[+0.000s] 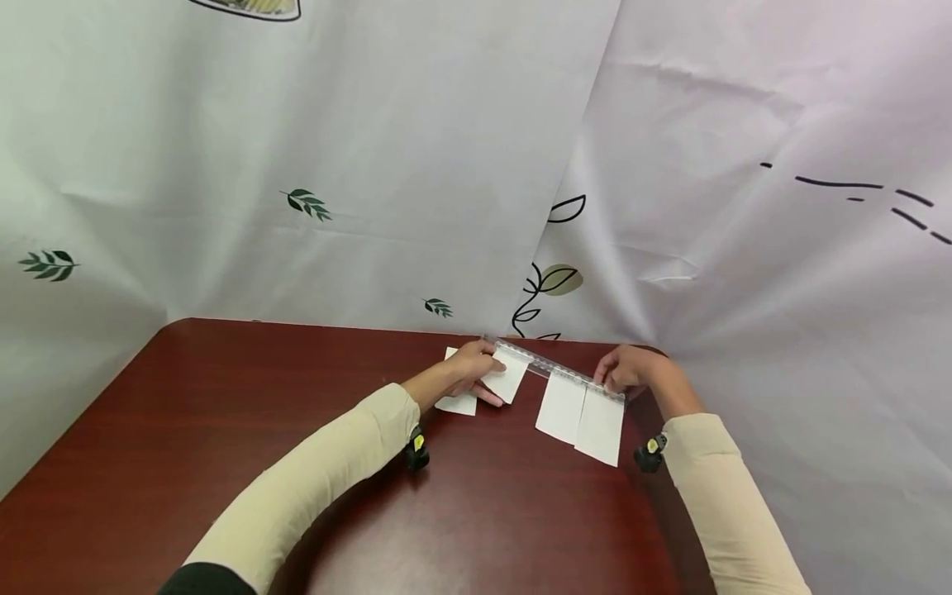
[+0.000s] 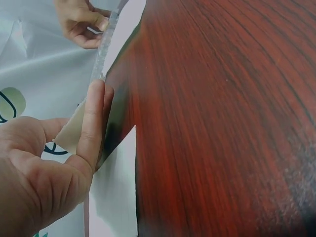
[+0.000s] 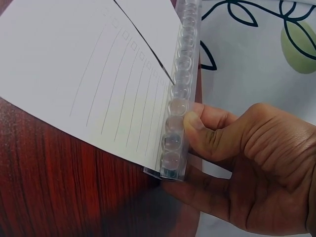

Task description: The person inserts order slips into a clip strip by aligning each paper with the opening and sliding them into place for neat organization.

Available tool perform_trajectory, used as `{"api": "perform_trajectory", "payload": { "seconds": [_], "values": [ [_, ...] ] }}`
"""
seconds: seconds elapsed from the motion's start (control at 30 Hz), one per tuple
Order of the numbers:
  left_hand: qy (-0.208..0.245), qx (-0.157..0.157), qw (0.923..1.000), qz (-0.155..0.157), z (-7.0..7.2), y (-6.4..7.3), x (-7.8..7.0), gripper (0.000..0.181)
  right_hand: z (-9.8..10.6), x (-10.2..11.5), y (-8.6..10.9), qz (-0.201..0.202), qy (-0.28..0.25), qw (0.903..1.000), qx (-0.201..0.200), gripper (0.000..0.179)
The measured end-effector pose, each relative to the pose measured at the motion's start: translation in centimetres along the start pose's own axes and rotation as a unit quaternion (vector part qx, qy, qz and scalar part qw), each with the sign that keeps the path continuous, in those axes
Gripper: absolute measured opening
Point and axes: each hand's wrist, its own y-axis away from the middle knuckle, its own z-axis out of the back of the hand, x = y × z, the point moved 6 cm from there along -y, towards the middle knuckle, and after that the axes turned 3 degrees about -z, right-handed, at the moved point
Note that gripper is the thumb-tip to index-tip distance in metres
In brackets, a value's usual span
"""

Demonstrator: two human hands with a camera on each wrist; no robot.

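Note:
My right hand pinches the near right end of a clear plastic ticket rail, thumb over its row of round clear beads. Two white paper slips hang side by side from the rail's right part; in the right wrist view one slip shows printed lines and small boxes. At the rail's far left end, my left hand holds another white slip between thumb and fingers, its top edge right at the rail. Beneath that hand a further slip lies on the table, partly covered.
The reddish-brown wooden table has its back edge just behind the rail. A white printed cloth hangs behind the table and along its right side.

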Motion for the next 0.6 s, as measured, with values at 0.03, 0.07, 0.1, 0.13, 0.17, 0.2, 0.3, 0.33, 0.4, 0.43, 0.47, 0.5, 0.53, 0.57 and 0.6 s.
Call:
{"api": "perform_trajectory", "payload": {
  "seconds": [0.03, 0.07, 0.1, 0.13, 0.17, 0.2, 0.3, 0.33, 0.4, 0.43, 0.47, 0.5, 0.53, 0.57, 0.6],
  "values": [
    [-0.001, 0.0, 1.0, 0.001, 0.0, 0.0, -0.1, 0.07, 0.0, 0.0, 0.0, 0.0, 0.0, 1.0, 0.001, 0.023],
    [-0.001, 0.001, 1.0, 0.001, -0.1, -0.1, -0.1, 0.07, 0.1, 0.0, 0.1, 0.001, 0.001, 1.0, 0.003, 0.023],
    [-0.002, 0.001, 1.0, 0.002, -0.1, -0.1, -0.1, 0.07, 0.1, 0.1, 0.2, 0.002, 0.002, 1.0, 0.004, 0.023],
    [-0.002, 0.002, 1.0, 0.003, -0.1, -0.1, -0.1, 0.071, 0.1, 0.1, 0.2, 0.002, 0.0, 1.0, 0.005, 0.022],
    [-0.001, 0.002, 1.0, 0.002, -0.1, -0.1, -0.1, 0.071, 0.1, 0.2, 0.3, 0.004, 0.001, 1.0, 0.006, 0.022],
    [-0.001, 0.003, 1.0, 0.003, -0.2, -0.1, -0.1, 0.072, 0.1, 0.2, 0.3, 0.004, 0.001, 1.0, 0.006, 0.022],
    [0.002, 0.007, 1.0, 0.005, -0.4, 0.0, 0.1, 0.072, 0.0, 0.2, 0.4, 0.006, -0.001, 0.9999, 0.009, 0.021],
    [0.002, 0.009, 0.9999, 0.005, -0.5, 0.1, 0.1, 0.072, 0.0, 0.2, 0.4, 0.007, -0.001, 0.9999, 0.011, 0.021],
    [0.002, 0.013, 0.9999, 0.004, -0.6, 0.2, 0.1, 0.072, 0.0, 0.1, 0.4, 0.01, -0.002, 0.9999, 0.014, 0.021],
    [0.002, 0.015, 0.9999, 0.002, -0.7, 0.2, 0.1, 0.072, 0.0, 0.2, 0.3, 0.012, -0.001, 0.9998, 0.014, 0.021],
    [0.002, 0.018, 0.9998, -0.001, -0.9, 0.3, 0.1, 0.071, 0.0, 0.2, 0.3, 0.011, -0.002, 0.9998, 0.015, 0.021],
    [0.003, 0.021, 0.9998, -0.004, -1.0, 0.3, 0.0, 0.072, 0.0, 0.2, 0.3, 0.012, -0.002, 0.9998, 0.016, 0.022],
    [0.005, 0.026, 0.9996, -0.006, -1.1, 0.3, 0.0, 0.072, 0.0, 0.2, 0.3, 0.012, -0.002, 0.9998, 0.016, 0.022],
    [0.007, 0.03, 0.9995, -0.008, -1.2, 0.3, 0.0, 0.072, 0.1, 0.2, 0.3, 0.011, -0.002, 0.9998, 0.016, 0.022],
    [0.008, 0.033, 0.9994, -0.009, -1.3, 0.2, 0.0, 0.073, 0.1, 0.2, 0.3, 0.01, -0.003, 0.9998, 0.016, 0.021]
  ]
}}
